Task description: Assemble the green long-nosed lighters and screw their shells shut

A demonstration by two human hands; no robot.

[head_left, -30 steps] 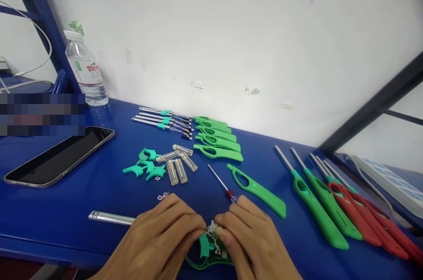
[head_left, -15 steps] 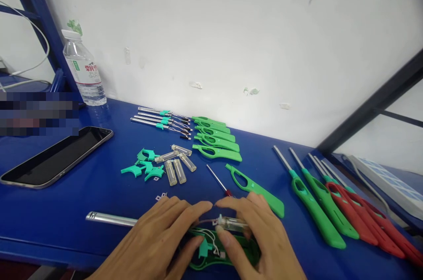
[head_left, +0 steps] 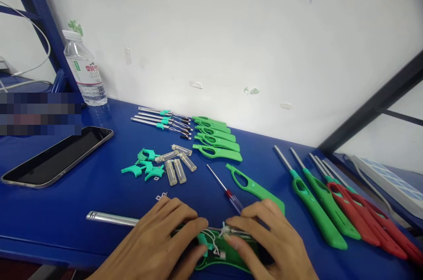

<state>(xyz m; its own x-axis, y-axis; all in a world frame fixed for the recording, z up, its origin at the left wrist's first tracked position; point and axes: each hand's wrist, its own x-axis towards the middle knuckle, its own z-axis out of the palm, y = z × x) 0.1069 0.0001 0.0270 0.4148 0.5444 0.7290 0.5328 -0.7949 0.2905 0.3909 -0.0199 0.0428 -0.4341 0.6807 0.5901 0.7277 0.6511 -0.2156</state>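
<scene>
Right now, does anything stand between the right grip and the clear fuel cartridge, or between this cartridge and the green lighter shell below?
Nothing visible for the first: the right grip holds the clear fuel cartridge. Towards the green lighter shell, the right thumb partly intervenes; white wires lie to the left. Anything underneath is hidden.

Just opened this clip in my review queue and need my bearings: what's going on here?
A person works with both bare hands at a blue table. The right hand has a clear tank between its fingers, over an open green shell with white wires inside. The left hand is at the shell's other end, where a metal tube sticks out. Beyond lie a screwdriver and loose clear tanks; green and red lighters lie to the right.
</scene>
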